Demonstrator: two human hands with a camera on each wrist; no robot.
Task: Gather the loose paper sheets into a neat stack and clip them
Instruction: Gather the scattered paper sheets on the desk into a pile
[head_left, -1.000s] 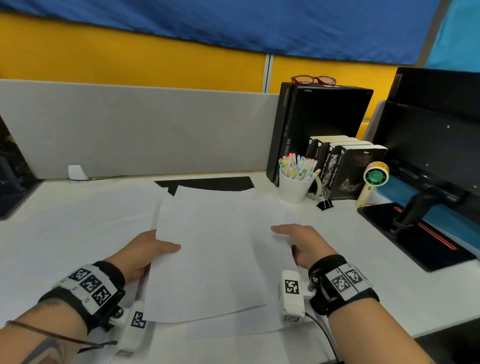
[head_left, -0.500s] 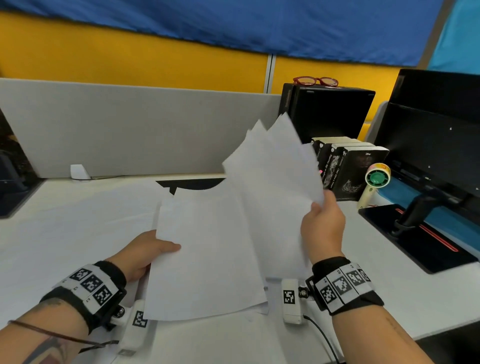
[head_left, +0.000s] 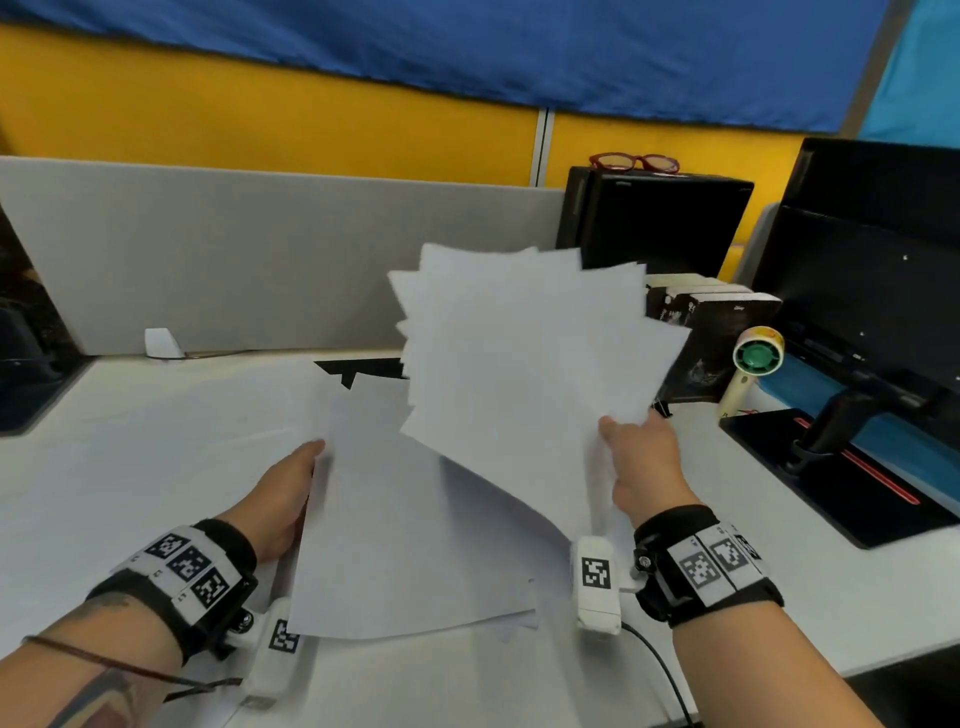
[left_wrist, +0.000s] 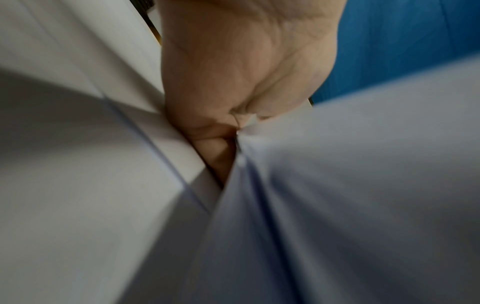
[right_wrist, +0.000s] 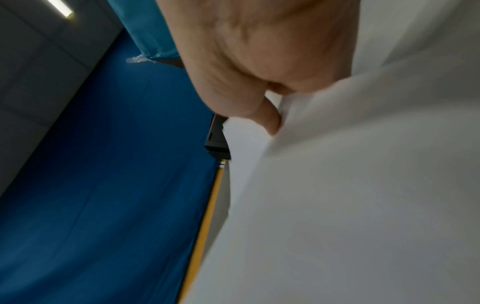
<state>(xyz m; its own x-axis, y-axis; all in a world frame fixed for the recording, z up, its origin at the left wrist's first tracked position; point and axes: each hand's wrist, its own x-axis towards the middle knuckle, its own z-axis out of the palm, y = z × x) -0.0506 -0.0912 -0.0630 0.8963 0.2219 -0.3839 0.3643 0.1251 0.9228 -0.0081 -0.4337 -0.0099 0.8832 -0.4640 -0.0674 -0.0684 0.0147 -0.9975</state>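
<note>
Right hand (head_left: 641, 462) pinches fanned paper sheets (head_left: 524, 353) at lower corner, raised above desk (head_left: 156, 457), likely for squaring. Left hand (head_left: 283, 499) grips edge of remaining sheets (head_left: 395, 545) (thumb on top) on desk, steadying them.

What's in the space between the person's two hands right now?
In the head view, only paper: the left hand holds a sheet low over the desk, and the right hand grips a raised, fanned bunch of sheets overlapping it.
</note>
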